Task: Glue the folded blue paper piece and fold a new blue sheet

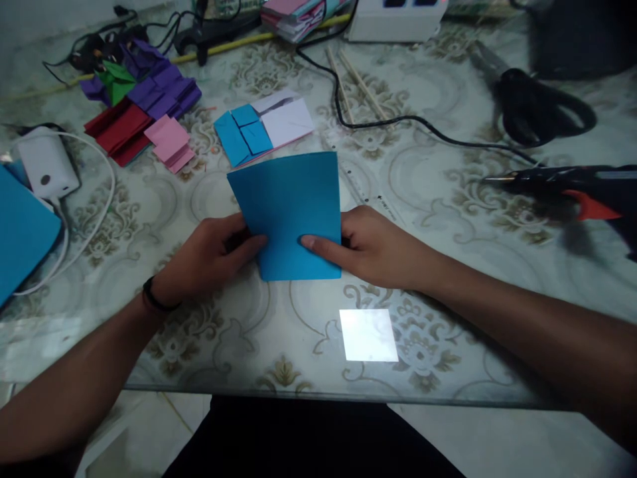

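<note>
A blue sheet of paper (291, 199) is held up between my two hands, tilted above the table. My left hand (213, 245) grips its left edge, thumb in front and the other fingers hidden behind. On the right edge my right hand (378, 245) pinches the sheet the same way, its thumb lying across the front. Just beyond the sheet lies a folded blue and white paper piece (253, 129). Part of a clear ruler (378, 196) shows beside my right hand.
Folded purple (164, 86), red (117, 129) and pink (172, 143) papers lie back left. Black scissors (532, 99) and a glue gun (562, 182) are at right. A black cable (423, 119) crosses the table near wooden sticks (363, 86). At left are a white adapter (47, 159) and blue paper (22, 229).
</note>
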Demonstrator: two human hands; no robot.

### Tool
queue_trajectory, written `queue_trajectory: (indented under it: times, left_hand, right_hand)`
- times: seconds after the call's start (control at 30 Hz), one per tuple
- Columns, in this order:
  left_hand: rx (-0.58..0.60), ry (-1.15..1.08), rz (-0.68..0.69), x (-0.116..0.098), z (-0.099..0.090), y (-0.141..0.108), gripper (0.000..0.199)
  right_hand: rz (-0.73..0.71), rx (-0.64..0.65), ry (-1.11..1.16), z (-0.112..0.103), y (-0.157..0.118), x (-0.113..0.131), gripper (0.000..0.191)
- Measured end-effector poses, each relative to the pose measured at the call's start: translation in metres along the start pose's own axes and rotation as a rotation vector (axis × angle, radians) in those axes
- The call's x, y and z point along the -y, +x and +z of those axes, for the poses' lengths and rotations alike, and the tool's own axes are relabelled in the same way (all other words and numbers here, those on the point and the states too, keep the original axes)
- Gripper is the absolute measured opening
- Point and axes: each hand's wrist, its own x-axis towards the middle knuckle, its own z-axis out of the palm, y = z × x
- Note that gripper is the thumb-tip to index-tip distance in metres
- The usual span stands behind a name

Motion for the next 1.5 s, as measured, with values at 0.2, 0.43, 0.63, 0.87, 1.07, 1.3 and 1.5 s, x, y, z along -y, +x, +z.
queue_trajectory:
  times: [0.2, 0.43, 0.63, 0.87, 1.07, 1.3, 1.5]
  left_hand:
    - [-0.007, 0.018, 0.008, 0.0013, -0.0002, -0.0005, 0.027]
    - [-0.015, 0.003, 0.004, 0.0025, 0.0002, -0.001, 0.027]
    - [-0.003, 0.0, -0.012, 0.0015, 0.0001, -0.0009, 0.027]
    - [-0.002, 0.006, -0.013, 0.0006, 0.0001, -0.0002, 0.026]
    - [-0.01, 0.001, 0.011, -0.0003, -0.0002, -0.0002, 0.023]
    - [0.009, 0.002, -0.02, 0.0, -0.0002, -0.0003, 0.026]
    - [0.002, 0.011, -0.019, -0.0006, -0.0004, 0.0001, 0.028]
  right_hand:
    - [0.016, 0.008, 0.011, 0.0003, -0.0006, -0.0009, 0.048]
    - [0.018, 0.003, 0.002, 0.0004, -0.0012, -0.0004, 0.046]
    - [0.012, -0.004, -0.004, 0.0004, -0.0009, -0.0001, 0.045]
    - [0.001, -0.002, -0.005, 0.0001, -0.0007, -0.0005, 0.045]
    - [-0.007, -0.004, -0.013, 0.0002, -0.0007, -0.0002, 0.045]
    - [0.001, -0.002, -0.001, 0.0005, -0.001, -0.0014, 0.046]
    - [0.011, 0.009, -0.001, -0.0004, -0.0005, -0.0006, 0.047]
